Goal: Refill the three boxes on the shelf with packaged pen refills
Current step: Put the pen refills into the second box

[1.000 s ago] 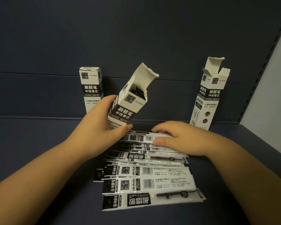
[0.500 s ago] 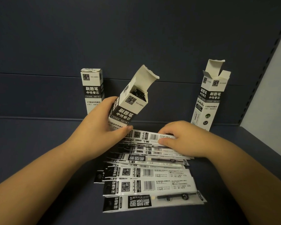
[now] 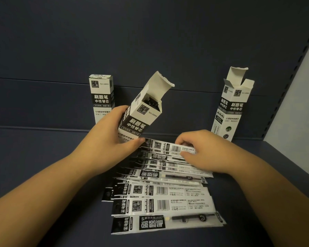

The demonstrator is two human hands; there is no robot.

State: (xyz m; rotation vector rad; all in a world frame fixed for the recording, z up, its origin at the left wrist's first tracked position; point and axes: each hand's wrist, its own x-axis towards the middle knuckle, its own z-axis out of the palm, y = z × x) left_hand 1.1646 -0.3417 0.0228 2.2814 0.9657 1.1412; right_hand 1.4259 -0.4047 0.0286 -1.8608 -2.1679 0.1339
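Observation:
My left hand (image 3: 107,141) grips the middle box (image 3: 141,116), tilted to the right with its flap open and dark refills showing inside. My right hand (image 3: 202,150) pinches the top refill packet (image 3: 168,147) of a spread pile of packaged refills (image 3: 161,191) lying on the shelf (image 3: 34,157). A shut left box (image 3: 101,97) stands upright at the back. The right box (image 3: 234,106) stands at the back right, its flaps open.
A dark back panel (image 3: 150,41) rises right behind the boxes. On the right a slotted upright (image 3: 292,77) and a pale side wall (image 3: 303,97) close the shelf in. The shelf's left part is bare dark surface.
My right hand went from lying flat on the pile to pinching the top packet and lifting its near end. The left hand and tilted box barely moved.

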